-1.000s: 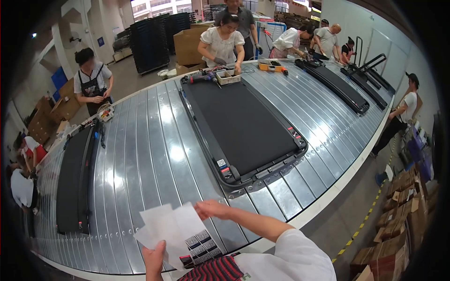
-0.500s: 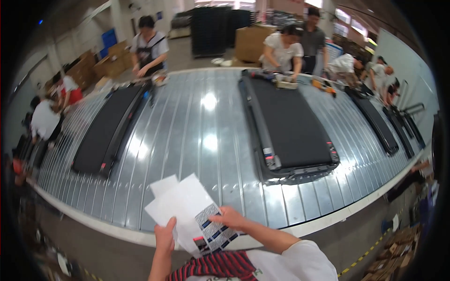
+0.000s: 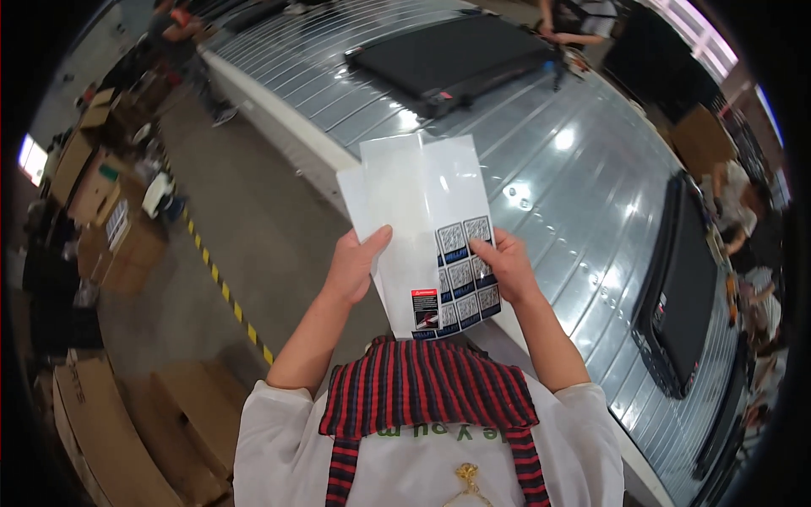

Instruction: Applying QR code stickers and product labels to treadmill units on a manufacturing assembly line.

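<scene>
In front of my chest I hold several white sheets of sticker labels [image 3: 394, 198] between both hands. Square code labels with blue strips and one small red-and-black label cover the lower right of the sheets; the upper part is plain white. My left hand [image 3: 358, 264] grips the left edge, its thumb lying on top. At the right edge, my right hand [image 3: 509, 268] pinches the sheets beside the code labels. Beyond the papers, a black flat treadmill-like unit [image 3: 456, 57] lies on the slatted metal conveyor [image 3: 549, 177].
Another black unit [image 3: 676, 287] lies on the conveyor to the right. Cardboard boxes [image 3: 118, 406] stand at the lower left, with more farther back. Yellow-and-black tape [image 3: 221, 291] runs along the floor. Co-workers stand around the conveyor, one [image 3: 583, 21] at its far side.
My view has swung left, bringing the floor and boxes into sight. The sheets are now upright before my chest, still held by both hands.
</scene>
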Tool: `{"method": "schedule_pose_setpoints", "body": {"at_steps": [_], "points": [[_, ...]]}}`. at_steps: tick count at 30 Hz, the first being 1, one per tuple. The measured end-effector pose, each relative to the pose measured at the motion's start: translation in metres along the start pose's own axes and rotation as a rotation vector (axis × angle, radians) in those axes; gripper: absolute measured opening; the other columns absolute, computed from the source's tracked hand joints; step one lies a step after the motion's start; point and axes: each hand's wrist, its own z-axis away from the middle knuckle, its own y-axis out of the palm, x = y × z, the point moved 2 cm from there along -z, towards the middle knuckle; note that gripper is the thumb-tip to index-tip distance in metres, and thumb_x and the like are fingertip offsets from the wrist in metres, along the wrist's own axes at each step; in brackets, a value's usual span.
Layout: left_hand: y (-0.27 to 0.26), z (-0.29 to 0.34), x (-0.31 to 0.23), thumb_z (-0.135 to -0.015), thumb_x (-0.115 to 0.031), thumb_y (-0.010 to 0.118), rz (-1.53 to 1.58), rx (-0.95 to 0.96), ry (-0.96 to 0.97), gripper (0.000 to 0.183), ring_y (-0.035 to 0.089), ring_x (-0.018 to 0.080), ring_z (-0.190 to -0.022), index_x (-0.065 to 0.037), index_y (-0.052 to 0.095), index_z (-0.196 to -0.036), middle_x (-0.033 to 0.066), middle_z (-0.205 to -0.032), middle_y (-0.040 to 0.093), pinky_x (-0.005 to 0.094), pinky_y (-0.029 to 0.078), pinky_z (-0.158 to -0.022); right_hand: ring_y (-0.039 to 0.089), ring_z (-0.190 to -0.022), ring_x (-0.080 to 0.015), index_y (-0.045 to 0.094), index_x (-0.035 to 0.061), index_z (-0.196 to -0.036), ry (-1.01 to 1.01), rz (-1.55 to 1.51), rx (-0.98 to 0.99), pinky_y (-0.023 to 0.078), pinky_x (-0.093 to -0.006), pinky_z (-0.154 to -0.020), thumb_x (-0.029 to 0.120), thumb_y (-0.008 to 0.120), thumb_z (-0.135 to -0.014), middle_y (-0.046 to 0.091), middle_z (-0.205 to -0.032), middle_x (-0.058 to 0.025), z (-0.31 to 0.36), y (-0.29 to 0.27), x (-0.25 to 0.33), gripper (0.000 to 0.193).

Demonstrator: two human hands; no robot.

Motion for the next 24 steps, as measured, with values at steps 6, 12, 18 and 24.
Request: {"method": "schedule_pose_setpoints", "body": {"at_steps": [6,12,18,24], "points": [[-0.090,-0.001,-0.040,-0.082,-0.015,0.057,0.051,-0.090,0.042,0.036,0.054,0.0150,-0.092,0.004,0.049,-0.111,0.0081,-0.104,0.056,0.0286,0.043,-0.080,0.059,-0.075,-0.0143,0.054,-0.0020,-0.099,0.003,0.102,-0.008,0.047,-0.0252,-0.067,0.008,0.055,-0.080,0.062,-0.088,-0.0083,-0.067,0.095,-0.024,0.022],[-0.110,-0.032,-0.066,-0.084,-0.018,0.055,-0.086,-0.330,0.227,0.031,0.053,0.0116,-0.086,0.005,0.054,-0.104,0.0067,-0.099,0.058,0.0266,0.043,-0.077,0.052,-0.077,-0.0105,0.053,0.0017,-0.100,-0.261,0.501,0.072,0.042,-0.0246,-0.072,0.013,0.065,-0.074,0.057,-0.085,-0.0036,-0.100,0.133,-0.022,0.031],[-0.136,-0.095,-0.094,-0.084,-0.019,0.055,-0.085,-0.272,0.303,0.032,0.054,0.0123,-0.087,0.005,0.053,-0.105,0.0076,-0.098,0.058,0.0266,0.044,-0.076,0.057,-0.070,-0.0090,0.054,-0.0024,-0.091,0.107,0.033,0.305,0.045,-0.0215,-0.064,0.007,0.060,-0.079,0.061,-0.080,-0.0062,-0.177,0.162,-0.052,0.017],[-0.143,-0.177,-0.125,-0.081,-0.018,0.060,-0.270,-0.277,0.120,0.034,0.057,0.0142,-0.082,0.006,0.053,-0.104,0.0086,-0.095,0.060,0.0277,0.045,-0.073,0.057,-0.067,-0.0081,0.054,-0.0017,-0.090,-0.061,-0.062,0.190,0.046,-0.0203,-0.060,0.006,0.058,-0.080,0.061,-0.078,-0.0061,-0.294,0.178,-0.027,0.014]]}}
